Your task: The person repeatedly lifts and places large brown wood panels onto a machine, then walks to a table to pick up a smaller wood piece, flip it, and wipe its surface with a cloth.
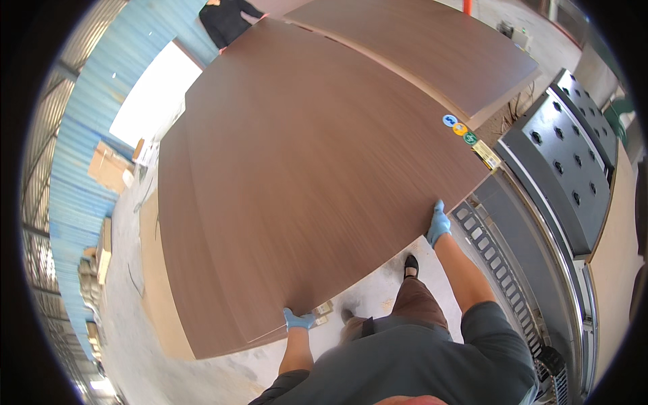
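A large brown wood-grain panel (314,152) spans the middle of the head view, with round stickers (459,129) and a label at its right corner. My left hand (298,319), in a light blue glove, grips its near edge toward the lower left, thumb on top and fingers hidden beneath. Farther right along that edge, my right hand (438,223), also gloved in blue, holds the panel the same way. At the far end a person in dark clothing (228,23) has both hands on the panel's edge. Another brown panel shows under its left side.
A second brown panel (420,50) lies beyond the right edge. On the right stands a machine with a dark perforated table (562,131) and a cable chain (488,253). Cardboard (109,167) leans by the blue wall; a tan board (157,283) lies at the left.
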A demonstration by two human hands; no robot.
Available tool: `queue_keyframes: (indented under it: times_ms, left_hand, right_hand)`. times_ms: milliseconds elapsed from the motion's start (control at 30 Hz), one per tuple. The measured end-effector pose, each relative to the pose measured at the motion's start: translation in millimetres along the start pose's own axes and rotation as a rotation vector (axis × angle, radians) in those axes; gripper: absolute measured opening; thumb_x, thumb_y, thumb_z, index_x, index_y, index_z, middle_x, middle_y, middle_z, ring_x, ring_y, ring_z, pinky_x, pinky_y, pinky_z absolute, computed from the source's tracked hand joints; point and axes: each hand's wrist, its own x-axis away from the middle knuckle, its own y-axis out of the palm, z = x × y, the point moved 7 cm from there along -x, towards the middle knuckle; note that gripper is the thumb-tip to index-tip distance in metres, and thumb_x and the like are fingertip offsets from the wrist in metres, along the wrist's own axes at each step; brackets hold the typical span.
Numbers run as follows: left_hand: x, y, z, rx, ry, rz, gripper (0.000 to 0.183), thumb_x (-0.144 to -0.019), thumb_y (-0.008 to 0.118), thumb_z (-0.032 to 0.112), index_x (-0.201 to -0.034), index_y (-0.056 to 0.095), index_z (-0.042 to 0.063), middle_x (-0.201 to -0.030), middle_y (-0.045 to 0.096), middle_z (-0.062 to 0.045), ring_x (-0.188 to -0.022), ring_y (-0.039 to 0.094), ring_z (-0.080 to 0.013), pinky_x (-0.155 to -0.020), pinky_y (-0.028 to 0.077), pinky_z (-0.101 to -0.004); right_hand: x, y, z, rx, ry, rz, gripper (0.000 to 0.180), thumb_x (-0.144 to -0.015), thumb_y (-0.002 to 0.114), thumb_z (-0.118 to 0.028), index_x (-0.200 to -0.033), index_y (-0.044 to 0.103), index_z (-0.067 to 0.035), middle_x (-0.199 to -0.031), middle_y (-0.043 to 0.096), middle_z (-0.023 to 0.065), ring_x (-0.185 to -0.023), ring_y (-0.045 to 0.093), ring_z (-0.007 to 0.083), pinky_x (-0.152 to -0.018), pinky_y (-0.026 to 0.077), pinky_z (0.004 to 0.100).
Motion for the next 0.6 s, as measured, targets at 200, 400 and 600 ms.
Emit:
queue_keyframes:
  times_ms: [200,400,600]
  left_hand:
    - [72.0,31.7,46.6,-0.092,0.007,-0.09,0.056,-0.102,0.044,0.057,-0.134,0.064,0.015,-0.135,0.068,-0.003,-0.122,0.064,-0.0279,-0.098,0.056,-0.0468]
    - [76.5,54.5,69.2,-0.132,-0.018,-0.164,0.053,-0.102,0.042,0.054,-0.134,0.064,0.018,-0.133,0.068,-0.003,-0.12,0.064,-0.0278,-0.095,0.056,-0.0502]
    - [30.4,58.5,37.3,-0.175,-0.044,-0.038,0.045,-0.101,0.048,0.047,-0.128,0.067,0.015,-0.127,0.071,-0.004,-0.113,0.068,-0.0282,-0.092,0.058,-0.0493]
  right_hand:
    - [81.8,9.2,-14.6,-0.137,-0.174,0.014,0.074,-0.096,0.066,-0.051,-0.144,0.051,0.003,-0.14,0.061,0.0146,-0.123,0.063,0.0298,-0.098,0.055,0.0474]
    - [127.5,21.5,-59.5,0.068,-0.242,-0.022,0.075,-0.097,0.063,-0.054,-0.14,0.054,0.007,-0.135,0.064,0.0154,-0.12,0.064,0.0281,-0.101,0.051,0.0402]
    - [122.5,13.2,-76.5,0.015,-0.315,0.051,0.077,-0.095,0.064,-0.057,-0.137,0.058,0.007,-0.132,0.065,0.0161,-0.117,0.063,0.0288,-0.095,0.052,0.045]
